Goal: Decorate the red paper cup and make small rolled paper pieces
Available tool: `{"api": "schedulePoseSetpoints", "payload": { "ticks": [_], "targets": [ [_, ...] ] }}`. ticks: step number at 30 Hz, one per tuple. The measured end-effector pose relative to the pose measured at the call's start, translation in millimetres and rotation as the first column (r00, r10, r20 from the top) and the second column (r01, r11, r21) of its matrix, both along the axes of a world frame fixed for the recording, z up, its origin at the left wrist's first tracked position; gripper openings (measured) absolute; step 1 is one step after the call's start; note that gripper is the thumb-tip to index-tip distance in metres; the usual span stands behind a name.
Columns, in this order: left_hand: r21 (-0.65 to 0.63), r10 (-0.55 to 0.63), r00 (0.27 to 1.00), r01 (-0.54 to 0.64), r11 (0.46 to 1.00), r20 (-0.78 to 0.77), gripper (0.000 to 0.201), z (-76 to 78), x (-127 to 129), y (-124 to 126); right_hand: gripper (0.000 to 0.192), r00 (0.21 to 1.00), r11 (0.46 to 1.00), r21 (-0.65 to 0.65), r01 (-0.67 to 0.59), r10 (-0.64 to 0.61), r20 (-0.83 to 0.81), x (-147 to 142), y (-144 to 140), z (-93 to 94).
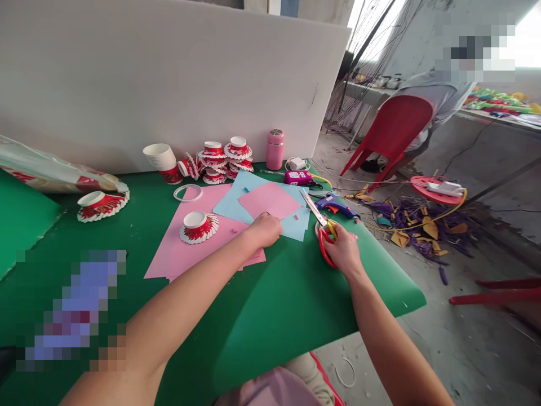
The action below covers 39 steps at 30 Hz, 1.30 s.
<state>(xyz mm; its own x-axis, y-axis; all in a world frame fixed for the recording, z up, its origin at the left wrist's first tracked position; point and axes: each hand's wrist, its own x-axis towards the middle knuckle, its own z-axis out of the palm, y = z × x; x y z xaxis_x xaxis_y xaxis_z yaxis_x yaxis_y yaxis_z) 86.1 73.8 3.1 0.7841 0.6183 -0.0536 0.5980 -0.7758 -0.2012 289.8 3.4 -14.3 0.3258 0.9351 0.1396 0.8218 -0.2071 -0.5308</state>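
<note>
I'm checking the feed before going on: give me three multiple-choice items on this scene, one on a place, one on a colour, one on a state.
1. Where is the right hand?
A. on the scissors
B. on the pink bottle
C. on the stacked cups

2. What colour are the handles of the scissors?
A. blue
B. red and yellow
C. white

3. How does the cut paper cup on the large pink sheet stand?
A. upright, mouth up
B. on its side
C. upside down, strips fanned out

Answers: 1 A, its fingers sit in the handles by the table's right edge. 2 B, red loop, yellow part beside it. 3 C, base faces up, strips spread flat.
</note>
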Motion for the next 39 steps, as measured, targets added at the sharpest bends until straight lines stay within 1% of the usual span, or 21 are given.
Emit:
{"api": "schedulePoseSetpoints", "payload": {
  "ticks": [2, 4, 7, 9, 12, 16, 22, 26, 29, 30, 32, 35, 39],
  "targets": [
    [-0.018, 0.004, 1.0, -0.005, 1.0, -0.019, 0.016, 0.5, -0.2, -0.4, 0.026, 0.996, 0.998, 0.059, -0.03, 0.035, -0.083, -0.8, 1.5, -5.0],
    [-0.029, 0.004, 0.999, -0.005, 1.0, -0.037, 0.019, 0.9, 0.9, -1.9, 0.03, 0.99, 0.995, 0.097, -0.04, 0.052, -0.131, -2.0, 2.5, -8.9],
    [-0.032, -0.008, 0.999, 0.006, 0.999, -0.043, 0.023, 3.0, 2.2, -6.1, 0.031, 0.99, 0.991, 0.127, -0.044, 0.06, -0.128, -4.4, 2.8, -11.9],
    [-0.033, -0.019, 0.999, 0.018, 0.999, -0.04, 0.022, 5.2, 1.5, -9.7, 0.029, 0.99, 0.989, 0.138, -0.059, 0.075, -0.116, -5.7, 2.5, -12.8],
    [-0.027, -0.018, 0.999, 0.017, 0.999, -0.033, 0.022, 7.8, 0.5, -14.3, 0.025, 0.986, 0.988, 0.138, -0.069, 0.088, -0.138, -6.8, 2.4, -14.3],
    [-0.013, 0.005, 1.0, -0.005, 1.0, -0.016, 0.023, 8.8, 6.9, -16.5, 0.026, 0.981, 0.986, 0.154, -0.069, 0.095, -0.167, -6.6, 3.4, -16.2],
    [-0.046, 0.019, 1.0, -0.019, 0.999, 0.003, 0.022, 8.8, 20.8, -7.0, 0.024, 0.977, 0.983, 0.173, -0.069, 0.102, -0.187, -5.8, 4.6, -18.8],
    [-0.065, 0.065, 0.997, -0.063, 0.996, 0.031, 0.02, 9.6, 14.9, -1.9, 0.024, 0.973, 0.981, 0.176, -0.077, 0.113, -0.2, -6.5, 4.0, -17.7],
    [-0.058, 0.115, 0.99, -0.11, 0.992, 0.083, 0.015, 10.2, 6.5, -6.4, 0.024, 0.979, 0.984, 0.153, -0.094, 0.119, -0.165, -10.3, 2.9, -14.1],
    [-0.058, 0.12, 0.988, -0.115, 0.992, 0.099, 0.017, 10.0, 5.1, -8.8, 0.024, 0.98, 0.984, 0.145, -0.101, 0.123, -0.153, -12.1, 2.6, -12.9],
    [-0.071, 0.115, 0.987, -0.108, 0.992, 0.11, 0.021, 9.2, 5.8, -12.7, 0.024, 0.982, 0.984, 0.136, -0.111, 0.13, -0.134, -15.9, 2.4, -11.3],
    [-0.099, 0.087, 0.992, -0.077, 0.992, 0.094, 0.013, 7.7, 15.2, -13.1, 0.022, 0.983, 0.984, 0.132, -0.118, 0.135, -0.125, -20.3, 2.4, -11.2],
    [-0.1, 0.063, 0.994, -0.053, 0.994, 0.093, 0.013, 6.9, 30.4, -9.5, 0.022, 0.986, 0.985, 0.134, -0.112, 0.128, -0.111, -21.8, 2.2, -13.1]
  ]
}}
